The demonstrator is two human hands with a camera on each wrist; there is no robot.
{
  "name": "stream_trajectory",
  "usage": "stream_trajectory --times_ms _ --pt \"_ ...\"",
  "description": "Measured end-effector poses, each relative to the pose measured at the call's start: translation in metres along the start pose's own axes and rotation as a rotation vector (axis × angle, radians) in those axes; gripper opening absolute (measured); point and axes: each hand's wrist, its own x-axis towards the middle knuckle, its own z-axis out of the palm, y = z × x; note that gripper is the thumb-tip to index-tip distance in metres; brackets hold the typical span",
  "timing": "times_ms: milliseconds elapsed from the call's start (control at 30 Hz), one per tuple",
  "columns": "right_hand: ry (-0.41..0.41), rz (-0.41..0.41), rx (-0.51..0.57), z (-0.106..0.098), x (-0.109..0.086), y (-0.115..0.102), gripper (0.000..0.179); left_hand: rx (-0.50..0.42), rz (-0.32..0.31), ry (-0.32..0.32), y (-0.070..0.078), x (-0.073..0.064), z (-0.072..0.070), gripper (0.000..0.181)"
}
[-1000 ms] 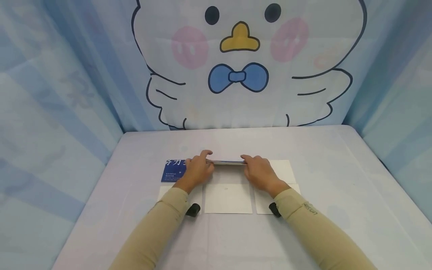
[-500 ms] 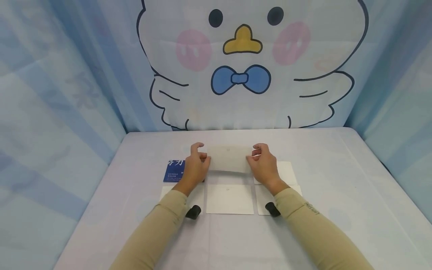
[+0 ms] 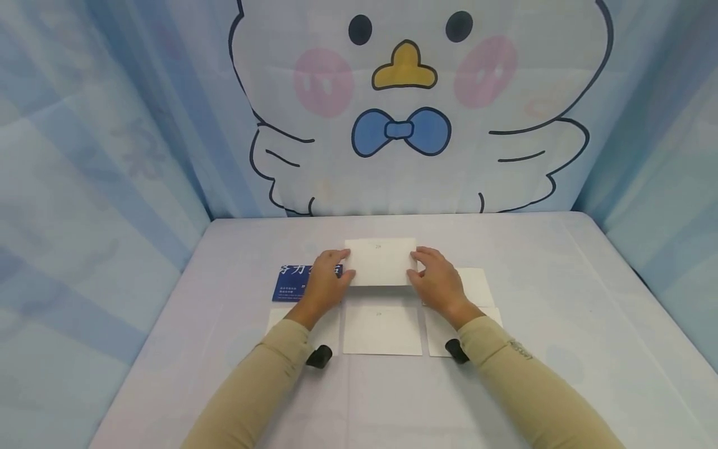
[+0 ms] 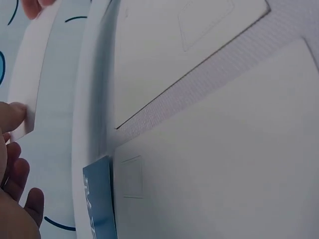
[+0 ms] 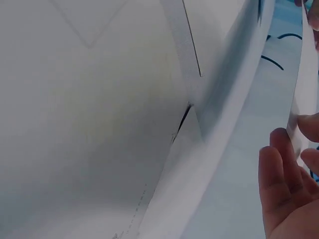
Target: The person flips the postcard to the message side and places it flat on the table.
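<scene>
Between my two hands a white postcard (image 3: 381, 262) is raised above the table, its pale face with a small mark turned toward me. My left hand (image 3: 325, 280) pinches its left edge with thumb and fingers. The right edge is pinched by my right hand (image 3: 440, 284). In the left wrist view the postcard (image 4: 32, 74) appears as a narrow strip; in the right wrist view my right hand's fingers (image 5: 279, 174) lie behind it. A blue postcard (image 3: 288, 287) with white characters lies left of it, partly covered by my left hand.
White postcards lie in a front row: left (image 3: 325, 333), middle (image 3: 381, 333) and right (image 3: 437, 337). Another white postcard (image 3: 475, 287) lies at back right. A small black object sits under each forearm. Patterned curtains (image 3: 404, 181) stand behind and beside the table (image 3: 561, 299).
The postcard was nearly edge-on a second ago, then rose to show its white face. Since then my fingers have shifted along its side edges, and the face looks brighter.
</scene>
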Motion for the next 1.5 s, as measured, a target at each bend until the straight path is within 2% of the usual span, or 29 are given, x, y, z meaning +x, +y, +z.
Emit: stream_trajectory --times_ms 133,300,567,800,1100,1500 --pt "-0.065 0.003 -0.077 0.001 -0.003 0.001 0.048 0.087 0.002 -0.075 -0.003 -0.001 0.001 0.056" --pt "-0.101 0.005 -0.086 0.003 -0.004 0.002 0.05 0.163 0.0 -0.13 -0.003 -0.003 0.003 0.06" --pt "-0.151 0.04 -0.152 0.007 -0.004 0.006 0.053 0.24 0.001 -0.167 -0.001 -0.004 0.004 0.061" --pt "-0.166 0.062 -0.158 0.012 -0.007 0.006 0.052 0.329 0.007 -0.18 -0.003 -0.004 0.009 0.059" --pt "-0.19 0.072 -0.165 0.016 -0.01 0.004 0.05 0.367 -0.02 -0.212 0.0 -0.005 0.01 0.059" --pt "-0.243 0.062 -0.218 0.022 -0.008 0.001 0.049 0.39 -0.041 -0.26 -0.004 -0.006 0.011 0.059"
